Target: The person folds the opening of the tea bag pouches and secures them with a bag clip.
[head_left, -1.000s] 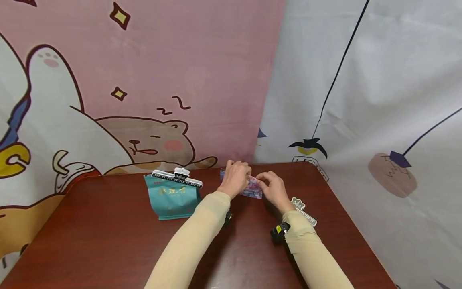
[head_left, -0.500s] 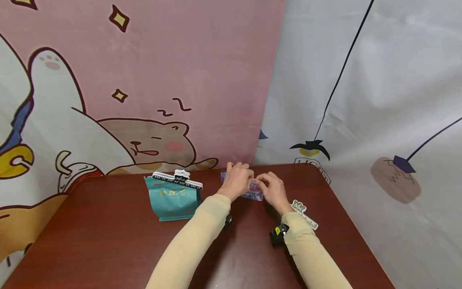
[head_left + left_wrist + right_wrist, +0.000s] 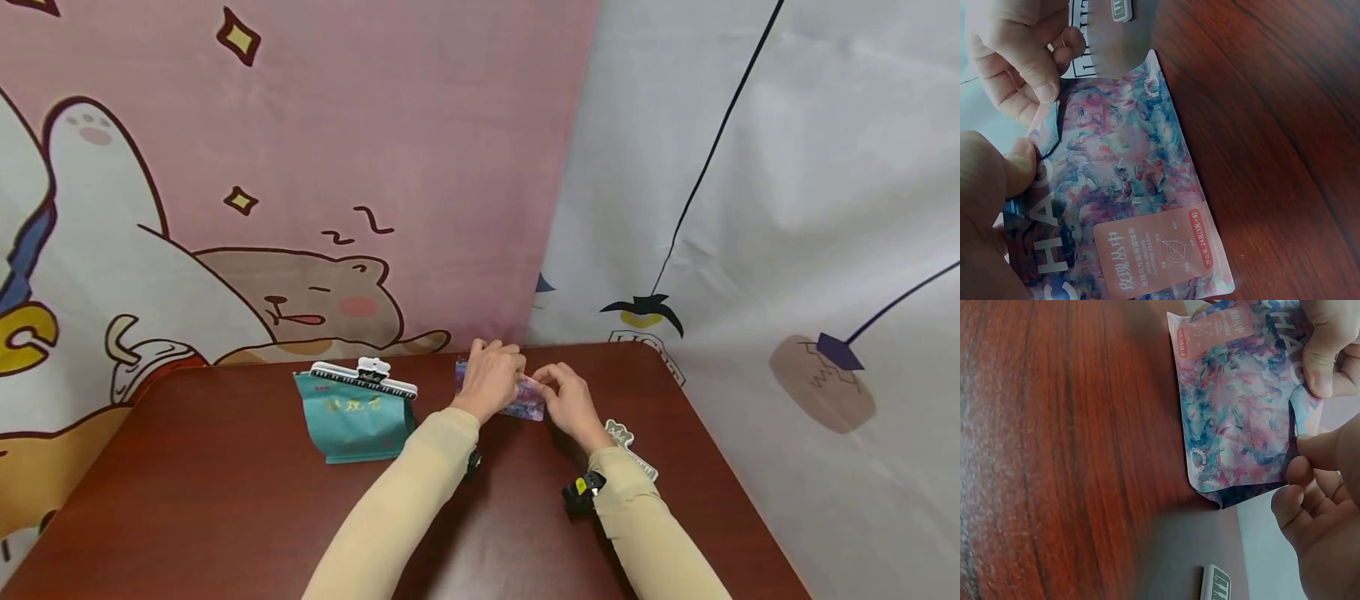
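A marbled pink-and-blue tea pouch (image 3: 523,404) stands at the far side of the table, with several pale letters and a pink label on its front. My left hand (image 3: 491,379) grips its top edge, the thumb pressed on the front near the lettering. Beside it, my right hand (image 3: 572,404) pinches the same edge between thumb and fingers. Between the two thumbs a flap (image 3: 1049,130) of that edge is folded over, its pale blue side showing. The pouch's side gusset opens dark at the corner below my right fingers (image 3: 1316,450).
Left of my hands stands a teal pouch (image 3: 352,425) with gold characters, a white piano-key bag clip (image 3: 363,377) along its top. Another white bag clip (image 3: 621,433) lies by my right wrist, partly covered by the sleeve. The brown table (image 3: 225,500) meets a printed cloth backdrop (image 3: 465,167).
The head view has shifted slightly. Both hands keep their places at the pouch's top edge, with only small movements of the fingers.
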`<state>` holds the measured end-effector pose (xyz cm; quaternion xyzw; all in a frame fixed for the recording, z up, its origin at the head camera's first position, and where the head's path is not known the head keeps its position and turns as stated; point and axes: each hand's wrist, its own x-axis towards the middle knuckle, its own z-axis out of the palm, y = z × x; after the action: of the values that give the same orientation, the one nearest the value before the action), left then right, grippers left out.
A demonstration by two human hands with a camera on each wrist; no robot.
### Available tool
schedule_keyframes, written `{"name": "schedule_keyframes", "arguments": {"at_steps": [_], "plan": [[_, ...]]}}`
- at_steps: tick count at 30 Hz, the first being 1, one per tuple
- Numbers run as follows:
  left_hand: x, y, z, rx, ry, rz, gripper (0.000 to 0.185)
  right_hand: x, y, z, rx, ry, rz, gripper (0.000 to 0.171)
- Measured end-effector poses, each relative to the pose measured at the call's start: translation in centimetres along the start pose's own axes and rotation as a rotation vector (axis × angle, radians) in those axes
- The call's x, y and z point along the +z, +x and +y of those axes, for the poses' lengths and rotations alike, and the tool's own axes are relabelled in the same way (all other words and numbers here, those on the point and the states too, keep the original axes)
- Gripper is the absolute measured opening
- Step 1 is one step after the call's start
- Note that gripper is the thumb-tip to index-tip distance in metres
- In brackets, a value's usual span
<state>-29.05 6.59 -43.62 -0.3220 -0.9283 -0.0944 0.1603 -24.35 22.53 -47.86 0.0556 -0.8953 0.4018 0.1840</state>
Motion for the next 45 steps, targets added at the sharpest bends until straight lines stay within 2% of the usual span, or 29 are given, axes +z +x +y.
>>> {"name": "schedule_keyframes", "arguments": {"at_steps": [10, 17, 20, 30, 38, 41, 45], "plan": [[0.3, -0.2, 0.0, 0.002, -0.020, -0.003, 0.019, 0.3, -0.1, 0.5, -0.001, -0.016, 0.015, 0.012], [0.7, -0.5, 0.4, 0.000, -0.032, -0.046, 0.021, -0.9, -0.7, 1.0, 0.035, -0.001, -0.098, 0.016], [0.7, -0.5, 0.6, 0.000, -0.028, -0.051, 0.020, -1.2, -0.8, 1.3, 0.065, -0.003, -0.120, 0.016], [0.1, -0.1, 0.4, 0.015, -0.022, -0.029, 0.017, -0.9, -0.2, 0.7, 0.029, -0.008, -0.010, 0.017], [0.1, 0.1, 0.0, 0.014, -0.033, -0.024, 0.020, -0.8, 0.1, 0.5, 0.085, -0.003, -0.052, 0.015], [0.3, 0.1, -0.1, 0.011, -0.036, -0.024, 0.019, -1.1, 0.1, 0.5, 0.077, 0.014, -0.065, 0.017], [0.4, 0.2, -0.2, 0.008, -0.041, -0.016, 0.019, -1.3, 0.1, 0.6, 0.035, -0.015, -0.068, 0.019]]}}
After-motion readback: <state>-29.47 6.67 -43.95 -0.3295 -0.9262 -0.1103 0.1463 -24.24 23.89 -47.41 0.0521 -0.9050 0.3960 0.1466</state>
